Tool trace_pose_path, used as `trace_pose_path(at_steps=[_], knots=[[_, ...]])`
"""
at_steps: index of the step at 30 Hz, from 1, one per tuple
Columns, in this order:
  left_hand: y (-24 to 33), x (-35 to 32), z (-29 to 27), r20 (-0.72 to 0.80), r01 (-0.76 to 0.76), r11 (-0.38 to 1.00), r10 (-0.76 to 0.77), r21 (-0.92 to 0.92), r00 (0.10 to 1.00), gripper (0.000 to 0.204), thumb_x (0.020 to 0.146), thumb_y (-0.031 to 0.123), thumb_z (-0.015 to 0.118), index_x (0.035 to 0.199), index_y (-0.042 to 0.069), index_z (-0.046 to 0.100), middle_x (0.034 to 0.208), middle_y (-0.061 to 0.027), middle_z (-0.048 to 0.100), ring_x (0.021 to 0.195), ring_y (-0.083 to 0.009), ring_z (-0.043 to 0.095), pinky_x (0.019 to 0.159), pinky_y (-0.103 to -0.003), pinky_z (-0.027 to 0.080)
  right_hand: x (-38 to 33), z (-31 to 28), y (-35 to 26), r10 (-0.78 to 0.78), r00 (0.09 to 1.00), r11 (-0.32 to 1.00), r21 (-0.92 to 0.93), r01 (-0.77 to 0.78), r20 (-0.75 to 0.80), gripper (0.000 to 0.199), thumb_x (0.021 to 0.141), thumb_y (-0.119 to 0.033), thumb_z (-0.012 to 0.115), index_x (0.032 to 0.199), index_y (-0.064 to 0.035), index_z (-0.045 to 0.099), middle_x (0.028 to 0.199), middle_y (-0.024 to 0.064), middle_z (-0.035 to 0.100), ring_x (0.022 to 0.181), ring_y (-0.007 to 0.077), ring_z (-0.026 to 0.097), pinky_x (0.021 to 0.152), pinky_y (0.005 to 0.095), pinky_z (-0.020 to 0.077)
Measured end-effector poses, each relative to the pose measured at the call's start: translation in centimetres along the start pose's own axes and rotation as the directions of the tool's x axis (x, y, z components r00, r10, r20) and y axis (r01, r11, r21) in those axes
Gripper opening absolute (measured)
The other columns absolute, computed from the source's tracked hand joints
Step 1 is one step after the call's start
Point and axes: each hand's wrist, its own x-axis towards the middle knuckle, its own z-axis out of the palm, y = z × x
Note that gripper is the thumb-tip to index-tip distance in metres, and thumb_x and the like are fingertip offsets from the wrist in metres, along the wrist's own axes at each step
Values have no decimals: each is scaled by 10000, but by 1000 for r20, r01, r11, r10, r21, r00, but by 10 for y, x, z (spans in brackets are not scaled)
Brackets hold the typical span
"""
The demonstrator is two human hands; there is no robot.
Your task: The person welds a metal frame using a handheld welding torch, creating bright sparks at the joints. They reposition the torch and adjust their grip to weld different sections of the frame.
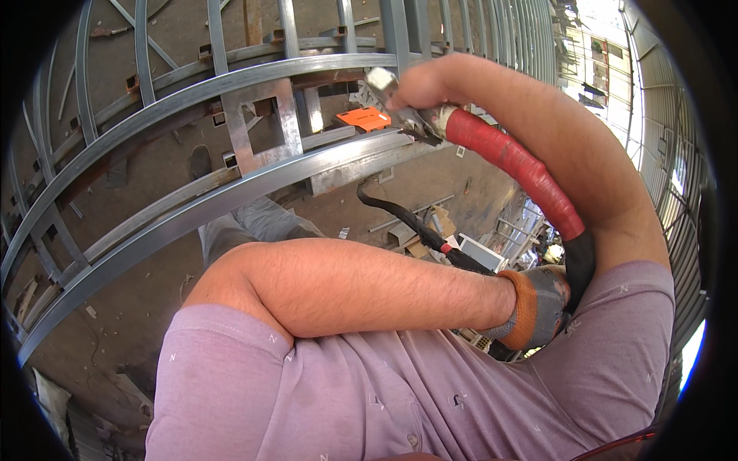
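Note:
My left hand, in a grey and orange glove, crosses my body and closes round the black rear end of a long tool wrapped in red tape. Some of its fingers are hidden. My bare right hand is closed at the tool's metal front end, beside a silvery blocky piece; what exactly its fingers wrap is partly hidden. This front end is at the right end of a galvanized steel beam. Just left of it lies an orange flat plate. From near my left hand, a black cable runs leftward.
A welded frame of steel bars fills the far side. Below it is a brown dirt floor with scraps. Cardboard and metal offcuts lie under my arms. Corrugated sheeting rises at the right.

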Motion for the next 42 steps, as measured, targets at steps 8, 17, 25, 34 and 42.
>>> trace_pose_path(at_steps=[8,17,25,34,42], knots=[[-1,5,70,42,212,858,-218,-467,975,415,922,212,698,1290,39,778,1300,-209,814,1196,-374,793,1048,-466,599,-67,-9,80,-142,960,908,354,223,-241,648,1119,-531,704,1380,62,718,1196,138,756,906,204,722,818,425,634],[-43,-40,112,240,582,477,-600,-658,763,675,937,393,895,1450,31,647,1301,-208,774,1193,-357,750,1050,-442,567,-99,70,195,-104,618,488,502,714,-779,573,1169,-492,655,1311,59,724,968,101,766,775,171,727,746,396,612],[-85,-85,132,395,486,-263,-898,-833,192,436,974,345,931,1231,40,756,894,-45,770,737,-142,695,668,-325,551,-32,193,177,82,344,469,341,815,-935,326,1091,-326,777,1076,-2,754,746,175,747,704,391,768,663,470,575],[-110,-165,106,530,358,-407,-756,-840,384,158,994,210,844,1040,79,768,924,-74,790,813,-215,760,729,-361,593,11,207,116,27,492,124,491,862,-870,378,1045,-260,768,1305,9,720,882,244,754,838,452,775,749,468,591],[-143,-214,100,548,338,-433,-702,-836,455,119,1104,186,730,1167,99,780,1114,-60,785,1062,-194,752,881,-341,596,23,177,75,50,509,375,488,788,-859,426,999,-230,772,1355,-17,674,967,248,782,892,497,763,774,567,594]])
